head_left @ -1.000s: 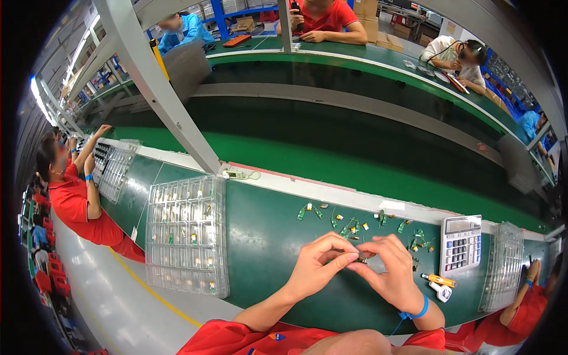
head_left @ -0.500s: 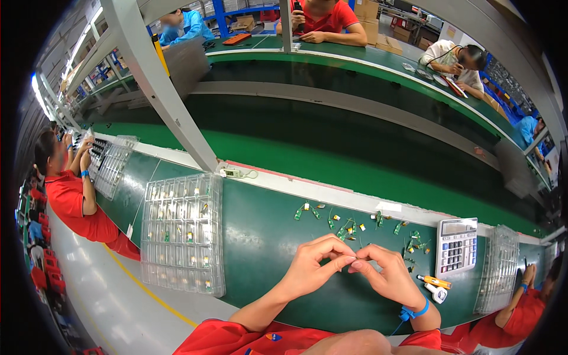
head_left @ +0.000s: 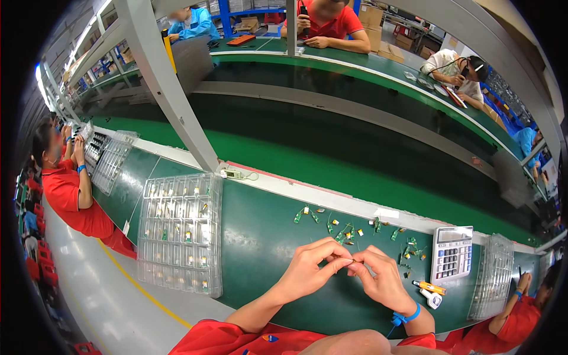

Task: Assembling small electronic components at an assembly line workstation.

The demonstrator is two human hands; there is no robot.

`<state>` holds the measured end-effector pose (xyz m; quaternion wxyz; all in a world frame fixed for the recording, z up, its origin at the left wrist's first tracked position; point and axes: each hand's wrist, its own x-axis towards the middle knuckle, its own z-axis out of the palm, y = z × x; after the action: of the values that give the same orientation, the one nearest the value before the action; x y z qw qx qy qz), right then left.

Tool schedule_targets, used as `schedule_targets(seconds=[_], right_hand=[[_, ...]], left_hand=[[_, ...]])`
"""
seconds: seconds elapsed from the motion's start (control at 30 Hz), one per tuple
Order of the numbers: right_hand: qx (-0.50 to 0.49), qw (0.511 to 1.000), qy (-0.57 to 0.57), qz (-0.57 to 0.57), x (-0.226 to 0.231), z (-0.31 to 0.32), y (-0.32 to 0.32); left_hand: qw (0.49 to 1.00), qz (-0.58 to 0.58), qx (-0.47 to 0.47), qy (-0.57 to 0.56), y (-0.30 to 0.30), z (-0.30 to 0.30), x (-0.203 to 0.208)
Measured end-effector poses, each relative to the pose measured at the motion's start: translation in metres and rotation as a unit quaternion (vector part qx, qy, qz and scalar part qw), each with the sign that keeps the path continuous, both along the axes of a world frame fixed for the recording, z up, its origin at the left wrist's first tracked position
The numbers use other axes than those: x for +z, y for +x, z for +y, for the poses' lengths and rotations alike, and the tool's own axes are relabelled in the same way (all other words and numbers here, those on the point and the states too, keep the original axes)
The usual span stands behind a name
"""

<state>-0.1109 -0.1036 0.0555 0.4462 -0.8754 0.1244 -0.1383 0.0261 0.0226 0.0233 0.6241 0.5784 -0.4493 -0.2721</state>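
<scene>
My left hand (head_left: 316, 269) and my right hand (head_left: 378, 275) meet over the near part of the green bench, fingertips pinched together. Between them is a tiny dark piece (head_left: 354, 261), mostly hidden by the fingers and too small to name. A blue wrist strap (head_left: 408, 316) circles my right wrist. Just beyond the hands lie several small green circuit boards (head_left: 341, 235) with thin wires and yellowish parts. More such boards (head_left: 406, 255) are scattered to the right of my right hand.
A clear compartmented tray (head_left: 215, 248) holding small boards stands at left. To the right are a calculator (head_left: 452, 254), an orange-handled tool (head_left: 431, 288), a white object (head_left: 432, 299) and another clear tray (head_left: 492, 278). Co-workers sit on both sides and across the dark green conveyor (head_left: 331, 160).
My hands stay pinched together, with the fingers slightly shifted; a bit of the dark piece now shows between them. The whole view has shifted slightly.
</scene>
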Motion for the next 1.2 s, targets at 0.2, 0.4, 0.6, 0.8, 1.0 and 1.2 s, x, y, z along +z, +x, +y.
schedule_targets(seconds=[0.2,0.4,0.6,0.8,1.0,1.2], right_hand=[[-0.003,0.996,0.080,0.035,0.005,0.003,0.002],[0.052,0.999,0.012,-0.007,0.000,-0.009,0.002],[0.037,0.999,0.020,-0.008,0.003,-0.012,0.001],[0.017,0.999,0.033,0.014,0.009,-0.010,-0.001],[-0.091,0.971,0.221,-0.001,0.007,-0.007,-0.005],[-0.074,0.965,0.206,-0.143,-0.008,-0.008,-0.005]], left_hand=[[1.000,-0.006,-0.001,0.003,0.003,0.003,0.003],[1.000,-0.023,-0.010,0.011,0.005,0.003,0.003],[1.000,0.004,-0.010,-0.005,0.007,0.003,0.003],[0.997,0.068,0.001,-0.024,0.009,0.005,0.003],[0.986,0.165,0.022,-0.029,0.011,0.005,0.003],[0.978,0.175,-0.108,0.022,-0.009,-0.004,-0.003]])
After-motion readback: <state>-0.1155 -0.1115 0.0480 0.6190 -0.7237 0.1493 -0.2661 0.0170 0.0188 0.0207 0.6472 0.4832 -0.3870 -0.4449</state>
